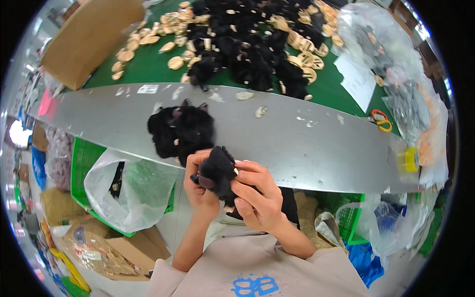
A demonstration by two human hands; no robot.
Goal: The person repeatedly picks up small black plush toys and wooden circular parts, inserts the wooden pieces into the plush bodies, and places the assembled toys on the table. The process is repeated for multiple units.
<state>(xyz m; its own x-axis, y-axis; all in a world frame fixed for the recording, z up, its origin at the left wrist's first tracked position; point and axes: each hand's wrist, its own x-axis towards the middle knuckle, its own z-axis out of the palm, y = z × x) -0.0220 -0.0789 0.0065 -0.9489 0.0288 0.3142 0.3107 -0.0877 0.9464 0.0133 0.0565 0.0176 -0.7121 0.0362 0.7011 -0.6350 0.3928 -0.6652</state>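
left fingers and right fingers, narrowly curled around one small black plush toy, near the grey tabletop

The plush toy mid-frame is deep black with a dull brown patch, matching the black heap up top, where pale wood-coloured discs dot a green tabletop. A silvery-grey metal strip spans the middle. Over at right I notice red-and-yellow scissor handles and yellow tape; at lower left, a bright green crate; at the bottom, a beige shirt printed in blue.
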